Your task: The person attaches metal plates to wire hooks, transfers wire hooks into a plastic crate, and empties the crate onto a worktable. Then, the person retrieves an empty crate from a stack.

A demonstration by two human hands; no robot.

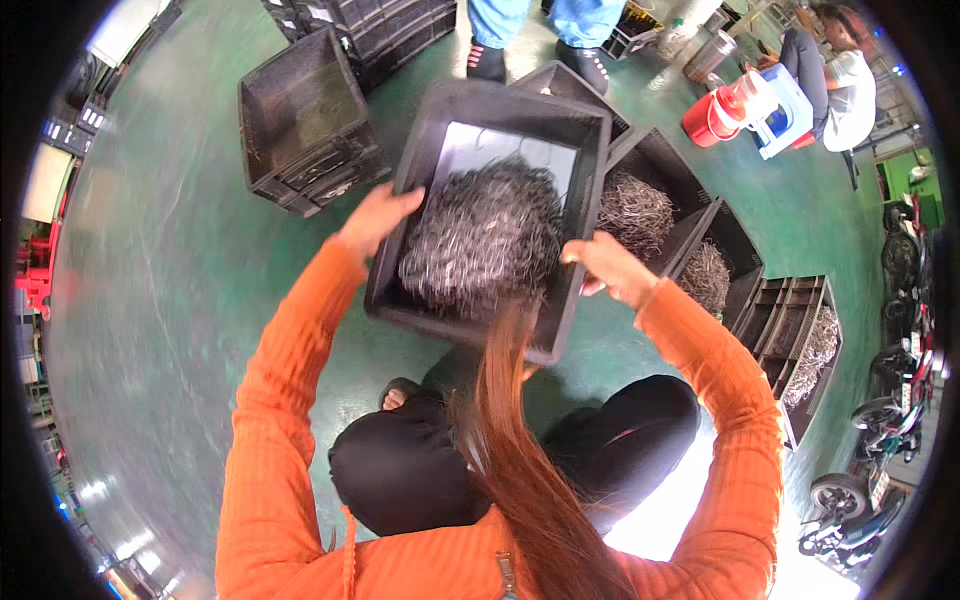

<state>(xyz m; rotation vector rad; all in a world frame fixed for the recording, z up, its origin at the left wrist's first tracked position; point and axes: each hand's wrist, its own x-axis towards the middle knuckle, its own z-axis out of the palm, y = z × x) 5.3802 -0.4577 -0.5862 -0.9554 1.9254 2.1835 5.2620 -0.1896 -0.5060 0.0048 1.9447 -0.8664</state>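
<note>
Between my hands I hold up a black plastic crate [405, 290], tilted. A heap of small thin grey metal pieces [485, 230], blurred by motion, fills most of it; a pale sheet or bottom shows behind the heap. My left hand [382, 215] grips the crate's left side wall. On the opposite wall is my right hand [612, 268], its fingers curled over the edge. My legs are crossed below the crate, and a strand of long hair hangs across its near edge.
To the right, black crates with similar metal pieces [637, 212] stand in a curved row, the last a ribbed crate [775, 315]. An emptier black crate [300, 110] stands left. A person's legs [545, 20] are ahead. Farther right, another person [845, 95] sits near a red bucket [712, 115].
</note>
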